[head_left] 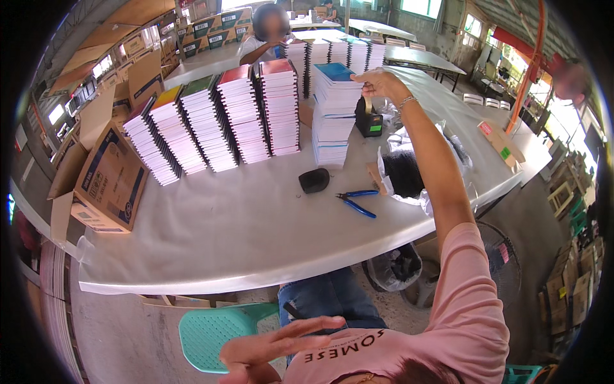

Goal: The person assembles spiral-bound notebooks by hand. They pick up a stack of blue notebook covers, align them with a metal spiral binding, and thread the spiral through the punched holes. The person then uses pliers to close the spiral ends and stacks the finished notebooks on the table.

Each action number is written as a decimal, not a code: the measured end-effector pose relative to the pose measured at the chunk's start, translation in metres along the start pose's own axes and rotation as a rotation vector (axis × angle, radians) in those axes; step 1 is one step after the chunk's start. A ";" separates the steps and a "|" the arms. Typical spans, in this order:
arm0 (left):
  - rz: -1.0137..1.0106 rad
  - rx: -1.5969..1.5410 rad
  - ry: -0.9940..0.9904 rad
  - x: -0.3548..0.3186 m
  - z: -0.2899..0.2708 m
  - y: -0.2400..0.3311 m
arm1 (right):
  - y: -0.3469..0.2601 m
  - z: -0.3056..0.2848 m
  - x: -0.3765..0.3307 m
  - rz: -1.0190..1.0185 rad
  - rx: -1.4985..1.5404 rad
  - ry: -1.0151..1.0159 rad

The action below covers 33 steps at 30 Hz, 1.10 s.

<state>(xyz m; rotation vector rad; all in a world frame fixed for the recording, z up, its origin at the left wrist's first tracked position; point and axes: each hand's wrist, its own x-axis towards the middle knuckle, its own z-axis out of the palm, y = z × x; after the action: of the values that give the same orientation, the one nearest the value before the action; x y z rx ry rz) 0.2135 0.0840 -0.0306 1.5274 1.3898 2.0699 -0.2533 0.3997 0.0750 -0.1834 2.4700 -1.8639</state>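
White-topped table point(224, 224) bearing notebook stacks point(243, 118), right hand point(382, 84) reaching the blue-topped stack point(334, 128), grip unclear, left hand point(270, 345) hovering, thumb spread apart, cartons point(217, 29) and farther tables point(425, 59) standing behind.

Head-worn fisheye, left of the pair, upright, very wide. Looks from the wearer's head down and forward across a long white plastic-covered table point(211, 237) spanning mid-frame. Closest to lens: pink short-sleeved shirt point(396, 352), lower right of centre, seen steeply from above; bare left hand point(268, 345), bottom centre, also near. Bare right hand point(377, 83), upper centre, farther off. White-topped tables point(425, 57) at upper right, distant, small. Straight edges bow toward rim; corners black.
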 end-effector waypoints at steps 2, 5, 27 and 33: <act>-0.026 0.045 0.103 -0.005 0.002 0.000 | 0.001 0.001 0.002 0.002 -0.034 0.047; -0.155 0.041 0.220 -0.009 0.003 -0.002 | 0.004 -0.002 0.003 -0.061 -0.166 0.154; -0.296 1.840 0.576 0.112 -0.082 -0.055 | 0.064 0.134 -0.221 -0.806 -0.250 -0.134; -0.672 1.637 0.395 0.071 -0.101 -0.097 | 0.116 0.117 -0.250 -0.563 -0.120 -0.104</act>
<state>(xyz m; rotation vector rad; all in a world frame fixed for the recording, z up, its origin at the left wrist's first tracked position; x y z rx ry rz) 0.0658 0.1252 -0.0625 0.4936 3.4204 0.5522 -0.0014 0.3492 -0.0785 -1.0476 2.6404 -1.7956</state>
